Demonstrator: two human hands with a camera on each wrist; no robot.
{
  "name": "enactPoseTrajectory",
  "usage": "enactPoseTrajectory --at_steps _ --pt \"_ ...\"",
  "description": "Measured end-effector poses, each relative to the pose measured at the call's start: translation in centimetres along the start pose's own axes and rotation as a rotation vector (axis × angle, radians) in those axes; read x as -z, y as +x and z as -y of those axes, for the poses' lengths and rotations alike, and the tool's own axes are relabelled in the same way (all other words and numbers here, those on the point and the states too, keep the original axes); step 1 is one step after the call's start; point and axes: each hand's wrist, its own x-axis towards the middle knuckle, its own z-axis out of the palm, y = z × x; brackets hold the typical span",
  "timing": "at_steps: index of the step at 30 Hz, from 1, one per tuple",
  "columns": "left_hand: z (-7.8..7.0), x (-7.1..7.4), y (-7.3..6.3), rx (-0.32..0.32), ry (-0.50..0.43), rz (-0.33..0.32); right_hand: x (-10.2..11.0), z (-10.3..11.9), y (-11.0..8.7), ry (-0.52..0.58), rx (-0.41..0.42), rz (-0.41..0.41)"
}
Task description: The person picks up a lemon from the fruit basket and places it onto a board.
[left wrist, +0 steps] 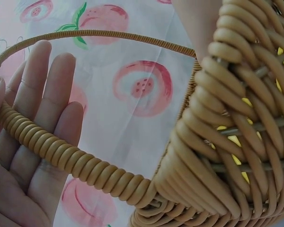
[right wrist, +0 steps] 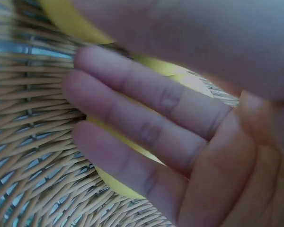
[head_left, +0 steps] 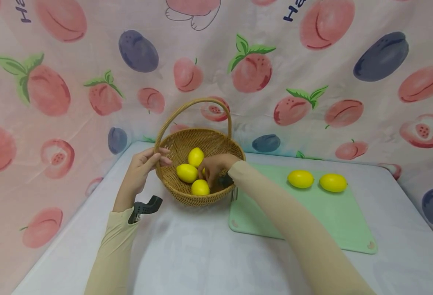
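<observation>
A wicker basket with a tall arched handle holds several yellow lemons. My left hand has the left foot of the handle between thumb and fingers. In the left wrist view the coiled handle crosses the palm side of fairly straight fingers. My right hand reaches inside the basket, fingers pointing down among the lemons. Seen from the right wrist, its fingers are nearly straight, with the thumb apart. Lemon yellow shows behind them, partly hidden.
To the basket's right lies a light green cutting board, partly under my right forearm. Two lemons, one on the left and one on the right, sit on it. A fruit-printed cloth hangs behind the white table.
</observation>
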Motion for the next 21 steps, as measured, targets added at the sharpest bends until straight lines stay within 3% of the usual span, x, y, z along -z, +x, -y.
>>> enactPoseTrajectory --at_steps 10,21 --pt "0.15 0.07 -0.1 0.004 -0.004 0.001 -0.46 -0.34 0.94 -0.079 0.054 -0.081" --pt "0.17 0.07 0.07 0.003 -0.001 0.0 -0.34 -0.23 0.76 0.051 0.096 -0.067"
